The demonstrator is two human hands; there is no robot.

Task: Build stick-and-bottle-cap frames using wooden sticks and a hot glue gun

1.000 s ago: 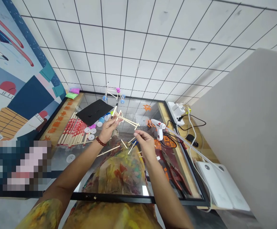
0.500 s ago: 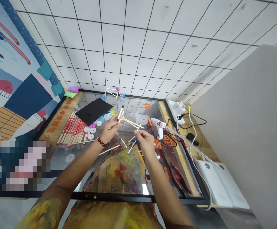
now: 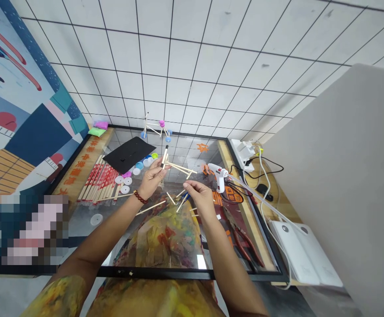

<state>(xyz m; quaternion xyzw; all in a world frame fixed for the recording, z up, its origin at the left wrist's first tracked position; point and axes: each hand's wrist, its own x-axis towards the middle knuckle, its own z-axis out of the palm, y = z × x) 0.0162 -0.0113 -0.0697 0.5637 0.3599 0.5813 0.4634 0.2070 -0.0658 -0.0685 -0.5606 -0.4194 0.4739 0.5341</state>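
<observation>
My left hand (image 3: 153,179) is closed on a small frame of glued wooden sticks (image 3: 179,167), holding it above the glass tabletop. Black tips mark the upright stick (image 3: 164,157) at its left end, and a short crosspiece sits at its right end. Just below that crosspiece is my right hand (image 3: 199,198), thumb and forefinger drawn together. Whether anything small is between those fingertips is hidden. Beneath the hands lie loose cut sticks (image 3: 171,198) and a blue-handled tool (image 3: 186,197), partly covered.
A white glue gun (image 3: 219,175) and red-handled pliers (image 3: 241,240) lie to the right. Leftward are wrapped chopsticks (image 3: 101,180), a black sheet (image 3: 129,154) and plastic discs (image 3: 125,189). A stick model with blue wheels (image 3: 155,128) stands at the back, near the tiled wall.
My right fingertips have come away from the crosspiece, slightly down and to the left. The stick frame stays in my left hand, nearly unmoved.
</observation>
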